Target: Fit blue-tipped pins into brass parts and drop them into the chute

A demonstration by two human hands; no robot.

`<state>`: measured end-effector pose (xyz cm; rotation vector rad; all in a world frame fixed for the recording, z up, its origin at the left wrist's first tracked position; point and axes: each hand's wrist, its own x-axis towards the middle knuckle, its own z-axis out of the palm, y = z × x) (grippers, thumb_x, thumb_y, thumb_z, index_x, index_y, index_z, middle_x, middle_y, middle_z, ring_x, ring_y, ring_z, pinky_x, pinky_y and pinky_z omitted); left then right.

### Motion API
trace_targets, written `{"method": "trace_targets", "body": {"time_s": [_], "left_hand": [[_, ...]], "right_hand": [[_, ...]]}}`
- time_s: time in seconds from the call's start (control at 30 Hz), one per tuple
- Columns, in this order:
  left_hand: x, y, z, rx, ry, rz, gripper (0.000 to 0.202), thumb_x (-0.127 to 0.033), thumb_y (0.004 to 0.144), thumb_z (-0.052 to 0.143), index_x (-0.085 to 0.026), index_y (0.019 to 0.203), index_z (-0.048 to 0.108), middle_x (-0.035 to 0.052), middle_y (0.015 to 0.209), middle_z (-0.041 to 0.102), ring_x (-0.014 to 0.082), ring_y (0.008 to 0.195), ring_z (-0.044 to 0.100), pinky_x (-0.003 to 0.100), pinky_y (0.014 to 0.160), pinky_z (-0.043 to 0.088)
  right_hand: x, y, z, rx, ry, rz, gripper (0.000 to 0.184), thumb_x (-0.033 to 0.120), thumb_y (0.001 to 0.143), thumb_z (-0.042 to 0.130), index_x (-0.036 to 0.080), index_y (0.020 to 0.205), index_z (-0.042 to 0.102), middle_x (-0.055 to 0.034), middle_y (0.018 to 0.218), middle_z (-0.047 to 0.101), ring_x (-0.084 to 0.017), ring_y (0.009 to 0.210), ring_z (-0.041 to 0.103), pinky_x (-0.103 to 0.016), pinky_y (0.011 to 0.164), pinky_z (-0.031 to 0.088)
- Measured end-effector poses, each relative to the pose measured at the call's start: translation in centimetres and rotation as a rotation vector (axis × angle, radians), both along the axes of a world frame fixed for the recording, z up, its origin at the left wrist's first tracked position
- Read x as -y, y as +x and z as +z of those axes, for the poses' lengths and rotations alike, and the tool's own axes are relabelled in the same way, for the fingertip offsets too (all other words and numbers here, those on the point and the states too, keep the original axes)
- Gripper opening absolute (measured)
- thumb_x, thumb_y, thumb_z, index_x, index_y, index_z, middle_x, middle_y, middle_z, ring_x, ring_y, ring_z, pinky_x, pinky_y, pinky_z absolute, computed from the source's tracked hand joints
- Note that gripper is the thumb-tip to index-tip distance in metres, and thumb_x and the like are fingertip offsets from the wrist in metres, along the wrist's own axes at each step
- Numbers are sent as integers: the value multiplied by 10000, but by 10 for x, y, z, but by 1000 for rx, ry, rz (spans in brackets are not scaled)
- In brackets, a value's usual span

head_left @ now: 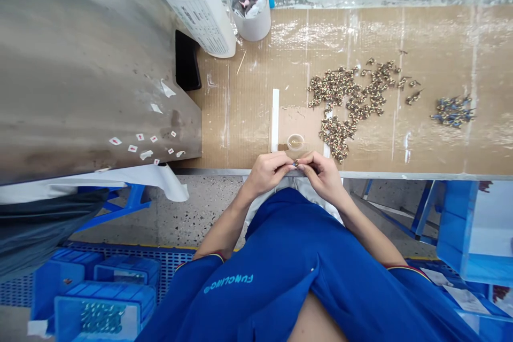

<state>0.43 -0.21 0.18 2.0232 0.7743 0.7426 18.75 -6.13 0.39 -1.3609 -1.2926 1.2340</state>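
Observation:
My left hand (267, 171) and my right hand (324, 174) meet at the near edge of the bench, fingertips pinched together on one tiny brown component (296, 163). Just beyond my fingers stands a small round clear dish (295, 142) on the taped cardboard bench top (433, 43). A big loose heap of the same small brown parts (348, 101) lies further back to the right, and a smaller bluish pile (453, 110) sits far right.
A white plastic bottle (196, 2) and a clear cup of scraps (249, 6) stand at the back left beside a black block (187, 61). A metal surface (80, 64) with small stickers fills the left. Blue crates (102, 307) sit on the floor, a blue bin (473, 235) right.

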Motion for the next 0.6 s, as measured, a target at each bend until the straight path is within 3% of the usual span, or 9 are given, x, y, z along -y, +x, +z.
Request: {"method": "trace_targets", "body": {"time_s": [0.27,0.6], "left_hand": [[0,1,7,-27,23,4,268,-303,1020,548,-145,842,671,23,715,660,114,630,585,221,601,438],[3,1,-2,-80,15,4,337,-280,1017,478,-157,752,646,19,674,619,121,600,548,238,576,397]], "right_hand": [[1,4,-1,-102,-63,-41,189,408,936,654,222,918,687,-44,868,738,-168,740,689,-296,669,546],[-2,-1,2,47,29,26,163,248,938,594,217,778,593,-12,742,652,-155,678,606,-285,652,476]]}}
